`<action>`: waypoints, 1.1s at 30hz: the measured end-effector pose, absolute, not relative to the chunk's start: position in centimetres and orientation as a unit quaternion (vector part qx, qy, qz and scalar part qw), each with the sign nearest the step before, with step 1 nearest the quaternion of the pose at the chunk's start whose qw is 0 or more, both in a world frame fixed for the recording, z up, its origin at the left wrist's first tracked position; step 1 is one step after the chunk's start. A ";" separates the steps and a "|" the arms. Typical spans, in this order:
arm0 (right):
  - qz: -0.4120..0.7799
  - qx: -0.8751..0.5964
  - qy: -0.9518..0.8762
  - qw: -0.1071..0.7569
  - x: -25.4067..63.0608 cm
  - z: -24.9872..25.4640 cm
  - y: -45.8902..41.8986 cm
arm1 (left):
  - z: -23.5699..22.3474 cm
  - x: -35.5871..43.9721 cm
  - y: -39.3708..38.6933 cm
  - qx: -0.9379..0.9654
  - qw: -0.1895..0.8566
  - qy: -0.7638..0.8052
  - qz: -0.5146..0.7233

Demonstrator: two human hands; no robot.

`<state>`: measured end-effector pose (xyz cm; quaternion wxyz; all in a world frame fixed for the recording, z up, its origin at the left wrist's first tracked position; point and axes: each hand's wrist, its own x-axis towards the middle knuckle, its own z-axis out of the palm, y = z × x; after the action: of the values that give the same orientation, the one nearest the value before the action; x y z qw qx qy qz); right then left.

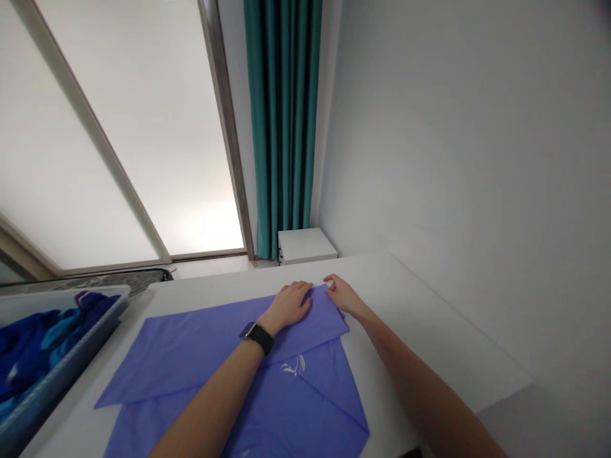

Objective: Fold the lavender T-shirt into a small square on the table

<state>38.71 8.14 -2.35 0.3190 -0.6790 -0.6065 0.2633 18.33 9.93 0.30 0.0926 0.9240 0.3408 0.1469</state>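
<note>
Cloth (291, 407) is touched by the flat-fingered left hand (285, 308), its corner by the right hand (342, 296), fingers narrowed, grip unclear.

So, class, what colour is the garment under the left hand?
The garment is violet-blue, seen best in the head view.

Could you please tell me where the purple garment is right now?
In the head view, the purple garment lies at lower centre on the white table, under the left hand, right of the bin.
</note>
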 end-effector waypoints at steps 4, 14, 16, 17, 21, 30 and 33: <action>0.245 -0.686 -0.607 0.318 38.9 -2.4 8.4 | -0.3 18.1 10.2 0.924 0.081 0.346 0.143; 0.198 -0.702 -0.619 0.292 38.7 -2.5 9.1 | -0.9 18.3 9.7 0.926 0.053 0.343 0.148; 0.186 -0.701 -0.626 0.287 38.6 -2.5 9.2 | -1.2 18.3 9.8 0.924 0.053 0.346 0.153; 0.178 -0.701 -0.630 0.284 38.6 -2.5 9.2 | -1.3 18.3 9.8 0.923 0.054 0.347 0.155; 0.141 -0.704 -0.641 0.271 38.4 -2.7 8.8 | -1.4 18.2 9.8 0.922 0.048 0.351 0.156; -0.013 -0.664 -0.725 0.183 36.2 -1.4 6.0 | -1.3 18.6 9.4 0.925 0.023 0.354 0.138; -0.030 -0.598 -0.787 0.153 34.8 -2.6 4.8 | -1.3 18.5 9.6 0.928 0.037 0.351 0.122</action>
<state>34.83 4.84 -2.63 0.1526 -0.5976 -0.7865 -0.0303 18.48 9.64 -1.27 0.0369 0.9277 0.3508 0.1220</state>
